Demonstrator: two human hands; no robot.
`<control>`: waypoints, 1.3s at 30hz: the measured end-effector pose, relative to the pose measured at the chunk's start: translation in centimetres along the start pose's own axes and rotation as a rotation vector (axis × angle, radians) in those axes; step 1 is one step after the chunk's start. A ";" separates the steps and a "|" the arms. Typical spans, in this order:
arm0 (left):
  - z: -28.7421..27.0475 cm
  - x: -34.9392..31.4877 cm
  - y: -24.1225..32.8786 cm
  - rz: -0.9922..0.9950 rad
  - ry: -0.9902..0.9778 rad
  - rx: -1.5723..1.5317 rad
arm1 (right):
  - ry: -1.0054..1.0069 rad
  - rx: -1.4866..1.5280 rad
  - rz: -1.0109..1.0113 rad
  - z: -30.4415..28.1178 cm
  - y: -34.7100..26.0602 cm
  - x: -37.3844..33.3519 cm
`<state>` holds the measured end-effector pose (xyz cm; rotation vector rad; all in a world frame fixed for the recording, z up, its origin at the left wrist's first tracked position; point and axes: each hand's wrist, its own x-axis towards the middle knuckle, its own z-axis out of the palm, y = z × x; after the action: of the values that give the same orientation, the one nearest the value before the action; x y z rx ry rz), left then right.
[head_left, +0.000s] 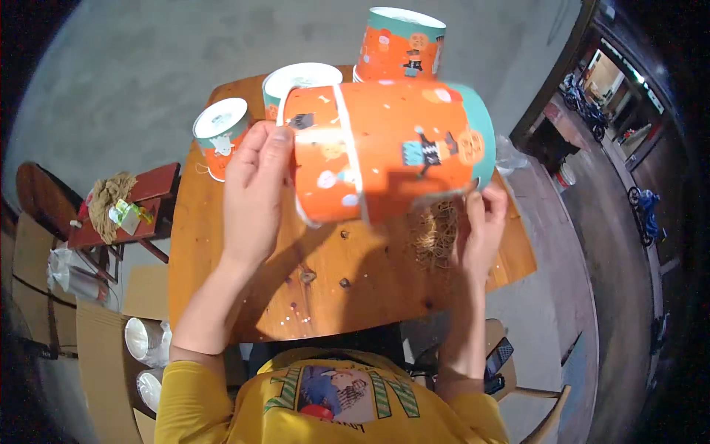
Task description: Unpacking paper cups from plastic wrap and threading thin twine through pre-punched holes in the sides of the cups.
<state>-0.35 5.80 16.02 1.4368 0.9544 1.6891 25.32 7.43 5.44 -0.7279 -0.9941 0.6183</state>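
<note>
An orange paper bucket (403, 148) with a teal band and printed cartoon figures lies sideways in the air above the wooden table. A white rim line crosses it, so it looks like two buckets nested together. My left hand (255, 170) grips the rim at its left end, thumb on the outside. The fingers of my right hand (482, 222) pinch the edge of the teal end from below. Under the bucket, close to my right hand, a tangled bundle of thin golden loops (433, 237) rests on the table. The bucket's far side is hidden.
Behind stand a small bucket (222, 122), a wider bucket (302, 74) and a tall one (403, 44) on the wooden table (310, 288). A red bench (140, 211) with cloth is at the left. A cardboard box (103, 355) with white tubs sits lower left, a wooden chair (543, 414) lower right.
</note>
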 end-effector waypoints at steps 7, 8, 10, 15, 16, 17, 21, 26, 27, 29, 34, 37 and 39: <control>-7.9 1.0 0.9 0.219 0.188 0.061 | 0.082 0.701 0.553 -1.7 5.5 -6.7; -8.3 0.5 1.5 0.306 0.471 0.279 | 0.181 0.775 0.658 0.3 4.7 -7.1; -8.2 -1.3 2.8 0.465 0.320 0.607 | 0.167 0.854 0.730 -0.2 6.1 -8.4; -7.0 -4.0 3.4 0.839 -0.333 1.107 | 0.093 0.672 0.842 0.3 8.6 -8.7; -6.5 -4.5 2.9 0.835 -0.397 1.118 | 0.094 0.669 0.842 0.3 8.2 -8.4; -6.2 -4.8 2.2 0.833 -0.471 1.171 | 0.003 0.495 0.915 0.5 7.2 -7.9; -7.0 -6.2 0.1 0.716 -0.598 1.253 | -0.480 -0.497 0.627 -2.1 5.1 -7.2; -8.3 -7.1 -2.3 0.645 -0.642 1.304 | -0.481 -1.124 0.179 -3.1 -0.1 -7.1; -8.4 -7.2 -2.6 0.632 -0.646 1.318 | -0.509 -1.243 0.263 -3.2 -0.5 -7.4; -8.3 -7.2 -2.9 0.626 -0.637 1.316 | -0.500 -1.340 0.176 -4.0 1.7 -9.1; -8.6 -7.6 -3.6 0.547 -0.610 1.289 | -0.478 -1.319 0.066 -2.7 2.2 -9.2; -7.4 -8.4 -3.5 0.670 -0.437 1.192 | -0.590 -1.317 0.249 -1.7 1.2 -9.4; -6.7 -9.8 -3.5 0.662 -0.525 1.038 | -0.691 -0.896 0.140 1.4 -1.6 -10.6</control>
<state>-5.55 -1.73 7.64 2.9541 1.1650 1.0373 19.86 -1.07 1.72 -1.4253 -1.9204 0.5382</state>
